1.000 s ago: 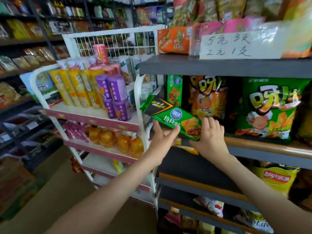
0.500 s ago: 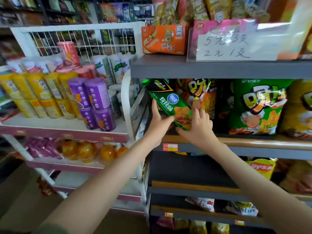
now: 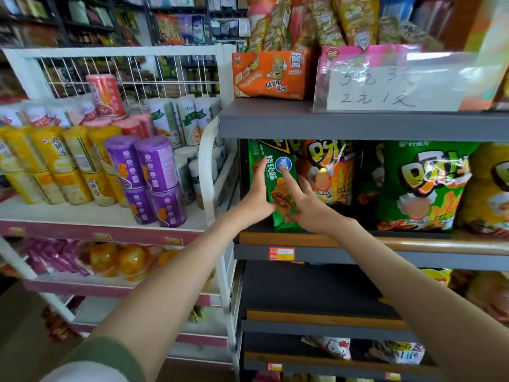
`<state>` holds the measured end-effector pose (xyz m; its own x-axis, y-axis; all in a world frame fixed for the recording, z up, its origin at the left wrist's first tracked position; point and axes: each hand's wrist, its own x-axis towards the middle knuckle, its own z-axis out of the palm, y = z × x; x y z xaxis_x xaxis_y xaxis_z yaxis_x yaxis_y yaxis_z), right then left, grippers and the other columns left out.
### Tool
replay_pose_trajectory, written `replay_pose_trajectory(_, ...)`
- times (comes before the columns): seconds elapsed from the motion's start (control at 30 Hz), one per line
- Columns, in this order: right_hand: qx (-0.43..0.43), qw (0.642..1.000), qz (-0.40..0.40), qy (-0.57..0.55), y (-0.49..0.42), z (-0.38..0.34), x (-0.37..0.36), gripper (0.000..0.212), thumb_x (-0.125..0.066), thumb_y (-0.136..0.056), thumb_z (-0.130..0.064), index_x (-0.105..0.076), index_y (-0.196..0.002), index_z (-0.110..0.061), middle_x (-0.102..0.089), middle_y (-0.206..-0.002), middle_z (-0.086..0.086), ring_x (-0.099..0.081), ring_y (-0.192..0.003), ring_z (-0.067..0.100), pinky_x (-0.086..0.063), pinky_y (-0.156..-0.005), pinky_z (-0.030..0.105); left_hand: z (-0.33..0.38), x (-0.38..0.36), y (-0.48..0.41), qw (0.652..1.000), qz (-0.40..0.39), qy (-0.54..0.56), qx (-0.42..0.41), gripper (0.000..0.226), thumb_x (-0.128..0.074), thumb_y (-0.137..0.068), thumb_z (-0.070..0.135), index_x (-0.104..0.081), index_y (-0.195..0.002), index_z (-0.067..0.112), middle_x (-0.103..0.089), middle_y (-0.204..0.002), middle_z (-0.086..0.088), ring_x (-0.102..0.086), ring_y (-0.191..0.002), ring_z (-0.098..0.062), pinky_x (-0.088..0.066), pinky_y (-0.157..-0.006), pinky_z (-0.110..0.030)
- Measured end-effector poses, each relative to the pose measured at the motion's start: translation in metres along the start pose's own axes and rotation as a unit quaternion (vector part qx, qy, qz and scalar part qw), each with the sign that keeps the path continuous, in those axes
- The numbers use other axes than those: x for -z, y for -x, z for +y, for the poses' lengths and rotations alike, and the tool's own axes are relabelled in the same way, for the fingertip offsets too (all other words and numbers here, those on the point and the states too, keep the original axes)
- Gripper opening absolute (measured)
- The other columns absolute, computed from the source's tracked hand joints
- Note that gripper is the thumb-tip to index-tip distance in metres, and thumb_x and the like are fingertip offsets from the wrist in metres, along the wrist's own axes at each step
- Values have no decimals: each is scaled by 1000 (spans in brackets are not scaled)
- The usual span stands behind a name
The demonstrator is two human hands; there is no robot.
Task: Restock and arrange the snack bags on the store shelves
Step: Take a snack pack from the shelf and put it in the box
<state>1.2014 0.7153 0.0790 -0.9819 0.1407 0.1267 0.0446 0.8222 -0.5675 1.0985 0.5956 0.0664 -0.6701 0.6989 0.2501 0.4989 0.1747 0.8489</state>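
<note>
Head view. No more tilt in the green snack bag (image 3: pixel 276 188), as there was half a second ago: stands upright now, set on the wooden-railed shelf (image 3: pixel 413 241) at its far left end, tucked back under the grey board above. Pushed further in than before, too, with both arms reaching deeper.

On that same shelf, just right of the green snack bag and touching it, an orange chip bag (image 3: pixel 327 172); further right along the shelf, a large green chip bag (image 3: pixel 424 183). Below the shelf's rail, a red price tag (image 3: pixel 281 253). Above the shelf, an orange snack box (image 3: pixel 270 74) and a handwritten price sign (image 3: pixel 385 89). Left of the shelf, a white wire rack (image 3: pixel 209 172) loaded with purple canisters (image 3: pixel 154 166) and yellow canisters (image 3: pixel 55 161). More stocked aisles behind, blurred.

Left hand (image 3: pixel 257 194) laid flat along the bag's left edge, fingers straight and together, pointing up. Right hand (image 3: pixel 305 208) spread wide against the bag's front, index finger stretched up to the blue logo, thumb out to the right; remaining fingers low by the bag's bottom corner, curl hard to tell.
</note>
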Motion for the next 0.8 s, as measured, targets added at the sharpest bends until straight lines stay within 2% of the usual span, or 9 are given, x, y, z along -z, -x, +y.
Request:
replay_pose_trajectory(0.1, 0, 1000, 4, 16, -11, 2, -4, 105, -62, -90, -4, 17, -147, -42, 18, -156, 18, 7, -145, 32, -23, -112, 37, -3, -3, -3, 996, -24, -73, -34, 106, -63, -83, -7, 10, -150, 30, 1, -160, -4, -15, -144, -18, -31, -110, -29)
replay_pose_trajectory(0.17, 0, 999, 34, 31, -22, 7, -9, 105, -62, -90, -3, 18, -148, -37, 17, -156, 20, 1, -145, 32, -28, -110, 33, -4, -1, -7, 990, -48, -127, -43, 109, -60, -82, -10, 13, -149, 37, 6, -160, -7, -32, -136, -20, -42, -100, -30)
replay_pose_trajectory(0.27, -3, 996, 75, 46, -39, 9, -19, 101, -59, -89, 1, 18, -149, -24, 13, -157, 21, -2, -146, 34, -29, -108, 30, -6, 7, -14, 973, -72, -219, -26, 113, -56, -85, -8, 22, -141, 50, 8, -159, -12, -55, -69, -11, -52, -64, -31)
replay_pose_trajectory(0.33, 8, 994, 96, 43, -54, 11, -24, 97, -63, -87, -4, 8, -152, -16, 8, -158, 19, -1, -146, 34, -19, -115, 35, -9, 13, -19, 960, -75, -270, -9, 112, -54, -87, -7, 27, -139, 51, 11, -159, -14, -54, -58, -18, -46, -52, -29)
replay_pose_trajectory(0.47, 19, 991, 116, 59, -81, 20, -32, 90, -62, -87, -2, -2, -153, -14, 2, -159, 15, -2, -147, 32, -12, -119, 45, -14, 21, -28, 939, -50, -339, 0, 107, -53, -87, -6, 24, -144, 42, 12, -160, -8, -59, -69, -19, -44, -55, -28)
replay_pose_trajectory(0.53, 28, 989, 126, 77, -87, 22, -35, 86, -58, -87, -1, -3, -152, -12, 2, -159, 16, -1, -147, 33, -12, -119, 46, -17, 23, -32, 926, -32, -375, -2, 102, -55, -88, -4, 18, -148, 34, 10, -160, -8, -59, -105, -28, -48, -72, -31)
replay_pose_trajectory(0.63, 29, 985, 133, 103, -92, 18, -36, 75, -48, -89, 6, -6, -151, -3, 1, -158, 21, 0, -146, 35, -8, -119, 46, -23, 20, -43, 916, -4, -400, 19, 96, -54, -89, -4, 14, -151, 26, 6, -160, -12, -21, -143, -32, -35, -107, -39)
replay_pose_trajectory(0.73, 15, 979, 145, 144, -101, 18, -36, 75, -43, -91, 4, 2, -150, -2, 6, -158, 21, 3, -146, 35, -10, -119, 45, -25, 14, -55, 895, 31, -444, 35, 91, -53, -92, 2, 15, -150, 21, 2, -159, -16, -3, -147, -30, -18, -117, -41)
replay_pose_trajectory(0.8, -34, 962, 150, 223, -106, 18, -36, 88, -50, -92, -1, 17, -149, -8, 19, -157, 15, 11, -146, 30, -24, -116, 39, -28, 11, -60, 874, 50, -482, 41, 85, -49, -95, 8, 15, -150, 19, 9, -159, -15, 6, -147, -30, -9, -118, -43)
